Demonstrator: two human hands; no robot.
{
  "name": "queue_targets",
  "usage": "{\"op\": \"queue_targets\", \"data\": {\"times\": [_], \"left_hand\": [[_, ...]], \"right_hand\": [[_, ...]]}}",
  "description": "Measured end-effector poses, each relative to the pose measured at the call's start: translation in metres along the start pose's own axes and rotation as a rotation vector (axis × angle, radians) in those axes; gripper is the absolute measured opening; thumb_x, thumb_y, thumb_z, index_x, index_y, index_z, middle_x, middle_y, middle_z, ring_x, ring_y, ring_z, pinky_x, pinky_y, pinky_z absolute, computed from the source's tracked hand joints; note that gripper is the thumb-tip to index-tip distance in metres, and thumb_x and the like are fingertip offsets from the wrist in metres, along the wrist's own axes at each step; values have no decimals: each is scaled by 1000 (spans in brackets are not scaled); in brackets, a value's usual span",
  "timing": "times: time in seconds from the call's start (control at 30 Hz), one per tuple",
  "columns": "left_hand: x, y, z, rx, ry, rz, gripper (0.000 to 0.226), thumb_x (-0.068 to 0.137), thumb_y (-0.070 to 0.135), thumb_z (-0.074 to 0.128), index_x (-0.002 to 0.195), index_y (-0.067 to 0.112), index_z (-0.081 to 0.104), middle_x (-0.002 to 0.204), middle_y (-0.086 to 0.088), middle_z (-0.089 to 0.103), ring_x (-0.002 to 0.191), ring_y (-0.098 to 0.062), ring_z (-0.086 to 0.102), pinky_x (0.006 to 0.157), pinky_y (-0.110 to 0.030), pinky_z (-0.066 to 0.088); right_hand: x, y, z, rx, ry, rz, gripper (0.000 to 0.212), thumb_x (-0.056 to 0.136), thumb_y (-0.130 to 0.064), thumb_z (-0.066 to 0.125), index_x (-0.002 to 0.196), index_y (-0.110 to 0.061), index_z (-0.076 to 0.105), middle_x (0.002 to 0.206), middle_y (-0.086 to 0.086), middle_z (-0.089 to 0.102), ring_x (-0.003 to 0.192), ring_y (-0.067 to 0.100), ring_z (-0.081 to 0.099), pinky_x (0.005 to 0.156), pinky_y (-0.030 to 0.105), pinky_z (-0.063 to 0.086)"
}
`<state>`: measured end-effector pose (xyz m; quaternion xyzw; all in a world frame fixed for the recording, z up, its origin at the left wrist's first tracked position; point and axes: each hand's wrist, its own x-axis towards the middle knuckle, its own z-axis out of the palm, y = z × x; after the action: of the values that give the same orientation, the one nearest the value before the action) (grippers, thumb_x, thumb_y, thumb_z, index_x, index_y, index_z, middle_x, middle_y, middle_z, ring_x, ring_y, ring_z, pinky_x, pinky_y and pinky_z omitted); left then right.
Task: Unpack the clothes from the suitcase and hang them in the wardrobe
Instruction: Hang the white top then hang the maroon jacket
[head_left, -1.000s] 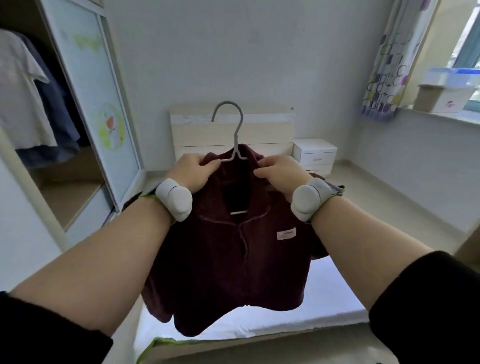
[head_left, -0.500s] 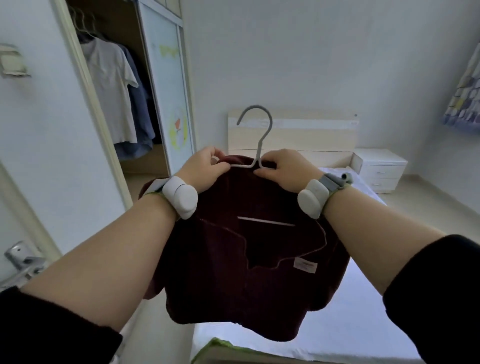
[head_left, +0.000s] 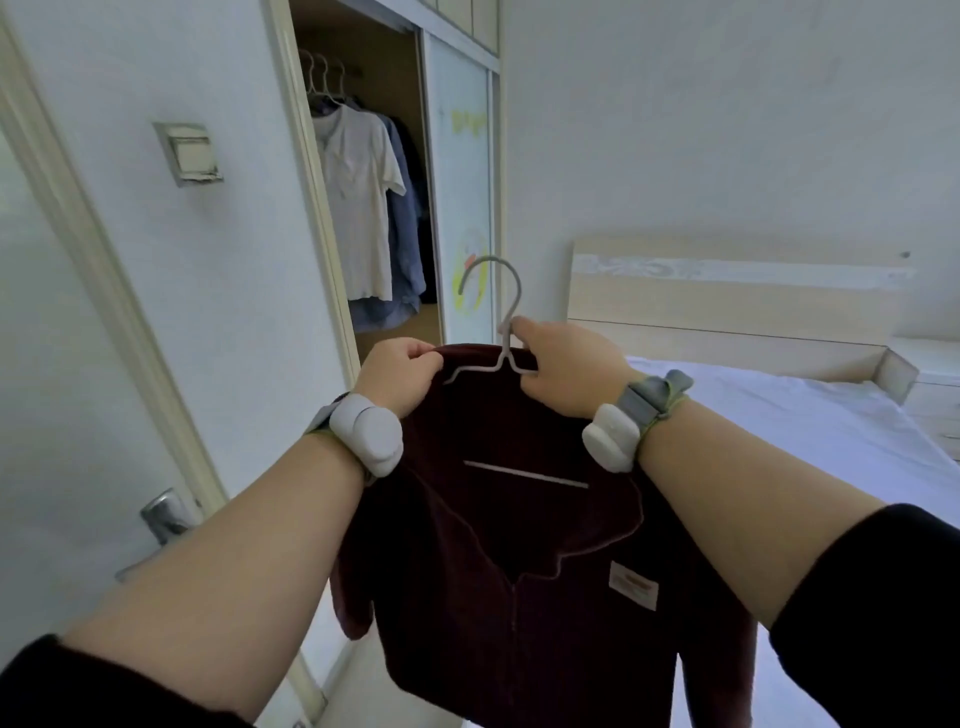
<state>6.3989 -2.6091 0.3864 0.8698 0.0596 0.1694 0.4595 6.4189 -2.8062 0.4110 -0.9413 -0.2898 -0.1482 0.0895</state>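
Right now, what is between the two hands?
In the head view, the grey hanger rises from the maroon jacket between the left hand and right hand.

Up front, jacket (head_left: 519, 597) on hanger (head_left: 503, 358), held between left hand (head_left: 397, 376) and right hand (head_left: 569, 371). Behind and left, wardrobe (head_left: 395, 93) with shirts (head_left: 361, 208) hanging inside. Right of jacket, bed (head_left: 805, 431), headboard (head_left: 727, 306) at its far edge.

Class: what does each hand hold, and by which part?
The left hand pinches the dark red jacket at its collar edge; the right hand grips the grey hanger at its neck, below the hook.
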Motion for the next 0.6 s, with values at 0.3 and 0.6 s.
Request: {"op": "queue_targets", "data": {"times": [0.3, 0.6], "left_hand": [[90, -14, 0, 361, -34, 36, 56, 94, 46, 48, 50, 13, 33, 52, -2, 33, 52, -16, 34, 53, -26, 27], [165, -48, -16, 251, 145, -14, 41, 95, 38, 50, 67, 9, 55, 64, -2, 50, 70, -22, 48, 67, -28, 35]], "right_hand": [[102, 36, 31, 225, -120, -83, 44, 80, -13, 55, 122, -25, 49, 108, 3, 60, 95, 27, 59, 82, 42, 53], [191, 36, 54, 168, -62, -56, 26, 83, -19, 58, 107, -15, 67, 102, 3, 63, 90, 22, 59, 78, 34, 53]]}}
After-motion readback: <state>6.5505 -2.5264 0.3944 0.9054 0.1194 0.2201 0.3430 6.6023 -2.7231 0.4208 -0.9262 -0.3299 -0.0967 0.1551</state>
